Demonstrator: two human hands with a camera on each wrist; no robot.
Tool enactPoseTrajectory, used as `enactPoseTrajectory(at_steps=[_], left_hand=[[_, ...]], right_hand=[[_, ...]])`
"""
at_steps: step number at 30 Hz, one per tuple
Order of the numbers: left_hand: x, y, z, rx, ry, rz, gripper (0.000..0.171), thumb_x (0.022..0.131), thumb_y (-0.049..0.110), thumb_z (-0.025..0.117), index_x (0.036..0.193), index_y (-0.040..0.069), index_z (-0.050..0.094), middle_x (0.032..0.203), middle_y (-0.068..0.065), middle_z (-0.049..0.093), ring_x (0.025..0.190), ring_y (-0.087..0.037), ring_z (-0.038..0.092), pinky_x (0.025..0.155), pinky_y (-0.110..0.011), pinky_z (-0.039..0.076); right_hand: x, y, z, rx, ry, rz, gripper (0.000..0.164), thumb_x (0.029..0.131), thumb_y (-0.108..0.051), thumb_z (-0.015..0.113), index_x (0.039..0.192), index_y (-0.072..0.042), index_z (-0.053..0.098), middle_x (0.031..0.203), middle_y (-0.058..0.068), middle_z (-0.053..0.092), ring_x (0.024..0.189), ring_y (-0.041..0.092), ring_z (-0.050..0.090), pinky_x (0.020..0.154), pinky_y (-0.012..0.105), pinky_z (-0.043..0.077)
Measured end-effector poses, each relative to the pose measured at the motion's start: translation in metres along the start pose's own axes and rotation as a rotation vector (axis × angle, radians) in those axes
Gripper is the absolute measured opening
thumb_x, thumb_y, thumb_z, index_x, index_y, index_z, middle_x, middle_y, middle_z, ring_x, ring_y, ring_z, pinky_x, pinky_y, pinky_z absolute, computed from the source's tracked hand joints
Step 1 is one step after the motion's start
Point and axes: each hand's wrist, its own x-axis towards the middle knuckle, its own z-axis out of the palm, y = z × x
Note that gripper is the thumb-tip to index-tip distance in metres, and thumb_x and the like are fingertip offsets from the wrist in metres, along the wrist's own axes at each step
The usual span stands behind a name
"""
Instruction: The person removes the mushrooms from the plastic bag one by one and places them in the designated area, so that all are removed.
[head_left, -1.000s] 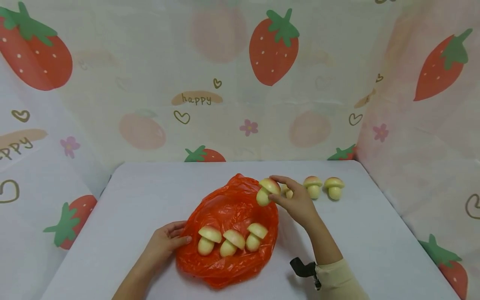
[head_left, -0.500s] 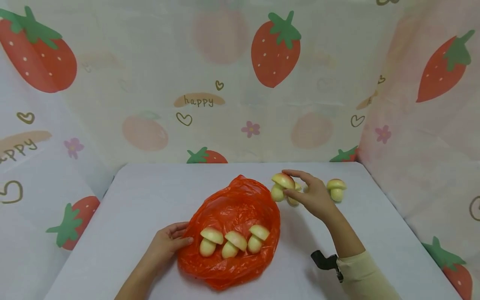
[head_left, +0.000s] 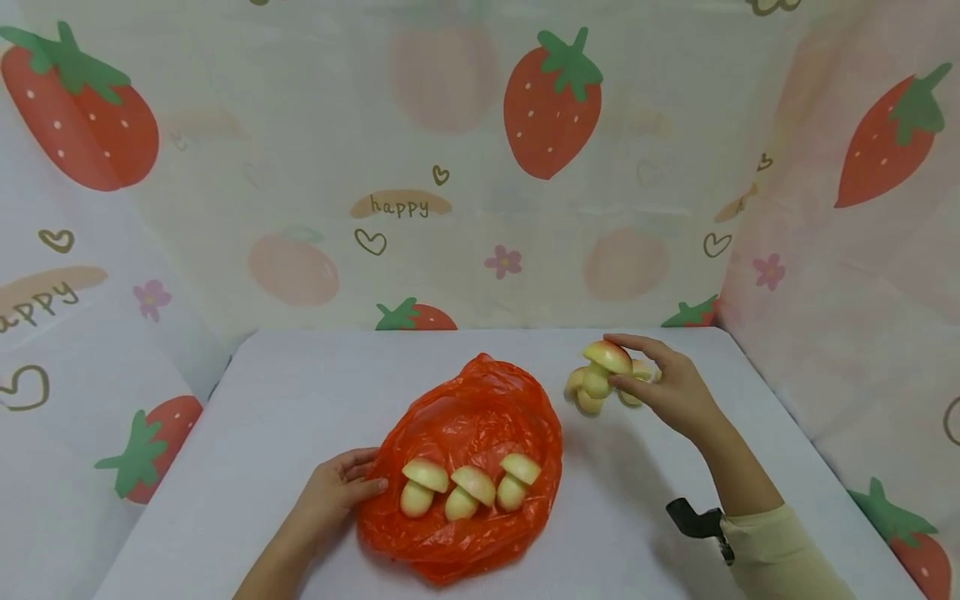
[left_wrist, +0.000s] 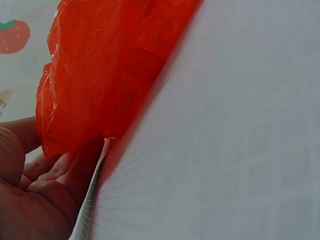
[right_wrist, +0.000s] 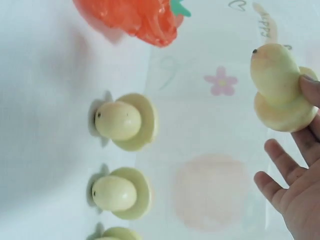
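A red plastic bag [head_left: 468,408] lies in the middle of the table, with three toy mushrooms [head_left: 424,487] resting on it in a row. At its left edge, my left hand [head_left: 337,492] pinches the plastic, thumb on top and fingers underneath; the left wrist view shows that hand [left_wrist: 42,195] beside the bag [left_wrist: 105,70]. My right hand [head_left: 671,392] holds another mushroom [head_left: 607,358] between thumb and fingertips, raised above the table. Behind it, more mushrooms [head_left: 588,403] are partly hidden. Three of them, one being a mushroom [right_wrist: 120,122], stand lined up in the right wrist view.
White cloth covers the table [head_left: 300,375]. A strawberry-patterned curtain [head_left: 465,192] encloses the back and both sides. A black mount [head_left: 696,521] sticks out from my right sleeve [head_left: 780,554].
My right hand has moved to the right with its mushroom, from the bag's upper right edge to in front of the standing mushrooms. My left hand keeps its place on the bag.
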Motion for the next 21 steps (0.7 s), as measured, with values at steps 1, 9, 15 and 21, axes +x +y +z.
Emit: enactPoseTrajectory(at_steps=[1,9,15,21], left_hand=[[0.000,-0.001,0.000,-0.003,0.000,-0.002,0.057,0.088,0.013,0.081,0.139,0.000,0.059,0.130,-0.018,0.068,0.116,-0.026,0.067,0.093,-0.038,0.060],[0.002,-0.003,-0.001,-0.022,0.000,-0.002,0.057,0.087,0.013,0.081,0.138,0.001,0.059,0.129,-0.017,0.068,0.116,-0.025,0.066,0.092,-0.036,0.059],[0.000,-0.001,0.000,-0.026,0.003,-0.007,0.057,0.087,0.012,0.082,0.138,0.000,0.060,0.129,-0.017,0.069,0.116,-0.025,0.066,0.092,-0.036,0.060],[0.000,0.001,0.001,-0.007,0.007,0.002,0.057,0.086,0.013,0.082,0.137,0.001,0.060,0.130,-0.018,0.068,0.118,-0.027,0.066,0.093,-0.037,0.059]], right_hand=[[-0.001,0.002,-0.003,-0.008,0.003,-0.007,0.055,0.092,-0.035,0.078,0.143,-0.029,0.060,0.145,0.001,0.061,0.142,0.028,0.046,0.114,0.064,0.035],[-0.007,0.015,-0.025,-0.060,0.019,-0.003,0.056,0.092,-0.034,0.078,0.144,-0.030,0.059,0.144,0.002,0.062,0.139,0.025,0.047,0.110,0.061,0.039],[-0.010,0.028,-0.042,-0.075,0.025,-0.009,0.057,0.093,-0.031,0.078,0.145,-0.030,0.058,0.144,0.004,0.062,0.137,0.012,0.046,0.110,0.064,0.036],[-0.013,0.044,-0.059,-0.094,0.039,0.008,0.058,0.091,-0.027,0.080,0.145,-0.028,0.058,0.144,0.005,0.060,0.140,0.017,0.041,0.110,0.066,0.032]])
